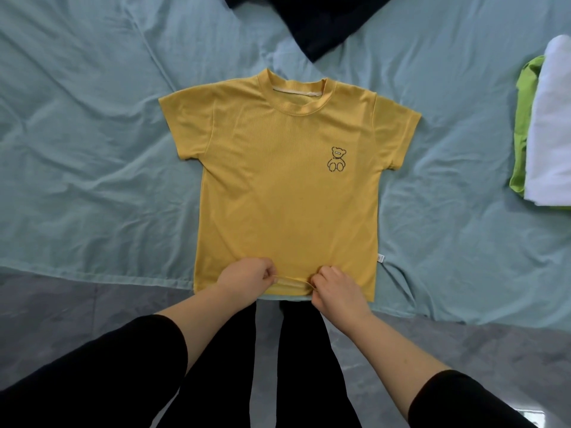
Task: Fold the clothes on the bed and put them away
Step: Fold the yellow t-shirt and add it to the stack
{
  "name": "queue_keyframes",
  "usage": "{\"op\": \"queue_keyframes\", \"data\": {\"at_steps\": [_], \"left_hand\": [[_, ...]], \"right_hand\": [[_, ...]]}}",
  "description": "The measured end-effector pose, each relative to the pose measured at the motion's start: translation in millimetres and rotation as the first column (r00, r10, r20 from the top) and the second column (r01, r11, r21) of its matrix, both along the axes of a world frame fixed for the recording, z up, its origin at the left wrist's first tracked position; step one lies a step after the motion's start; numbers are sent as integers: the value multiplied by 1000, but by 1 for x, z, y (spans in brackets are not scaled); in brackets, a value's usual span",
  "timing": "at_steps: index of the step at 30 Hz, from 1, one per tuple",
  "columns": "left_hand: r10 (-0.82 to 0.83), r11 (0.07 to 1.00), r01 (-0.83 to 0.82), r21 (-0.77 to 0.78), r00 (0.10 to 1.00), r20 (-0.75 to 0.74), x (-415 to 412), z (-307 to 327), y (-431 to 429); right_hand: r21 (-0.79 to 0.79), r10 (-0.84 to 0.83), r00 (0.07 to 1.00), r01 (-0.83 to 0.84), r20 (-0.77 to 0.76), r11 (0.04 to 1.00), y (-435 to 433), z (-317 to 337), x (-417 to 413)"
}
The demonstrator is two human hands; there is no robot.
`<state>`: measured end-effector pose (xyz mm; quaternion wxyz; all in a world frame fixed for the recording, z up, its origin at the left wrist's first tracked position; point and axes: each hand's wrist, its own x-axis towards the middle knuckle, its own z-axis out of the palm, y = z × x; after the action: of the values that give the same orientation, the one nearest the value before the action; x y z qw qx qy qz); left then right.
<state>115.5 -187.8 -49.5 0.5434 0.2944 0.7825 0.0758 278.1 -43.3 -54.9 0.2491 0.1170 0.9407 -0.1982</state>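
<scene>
A yellow T-shirt [278,186] with a small bear outline on the chest lies flat and face up on the bed, collar at the far side, both short sleeves spread out. Its bottom hem hangs at the bed's near edge. My left hand [244,278] pinches the hem left of the middle. My right hand [335,287] pinches the hem just to the right of it. Between the two hands the hem's edge is pulled taut and lifted a little off the lower layer.
The bed is covered by a wrinkled pale teal sheet [92,149]. A dark navy garment [321,23] lies at the far edge. A stack of folded white cloth [553,125] over green cloth [525,118] sits at the right. Grey floor [61,310] is below.
</scene>
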Motion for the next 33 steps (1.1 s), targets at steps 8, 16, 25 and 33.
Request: {"op": "queue_keyframes", "data": {"at_steps": [8, 16, 25, 33], "left_hand": [[-210, 953, 271, 135, 914, -347, 38, -6, 6], [-133, 984, 158, 84, 960, -246, 3, 0, 6], [92, 993, -82, -85, 990, 112, -116, 24, 31], [344, 934, -337, 117, 938, -42, -199, 14, 66]], "right_hand": [[-324, -277, 901, 385, 334, 864, 27, 4, -25], [-175, -72, 964, 120, 258, 977, 32, 4, -27], [-353, -550, 724, 686, 415, 637, 87, 21, -72], [-301, -629, 740, 672, 239, 676, 178, 29, -148]]}}
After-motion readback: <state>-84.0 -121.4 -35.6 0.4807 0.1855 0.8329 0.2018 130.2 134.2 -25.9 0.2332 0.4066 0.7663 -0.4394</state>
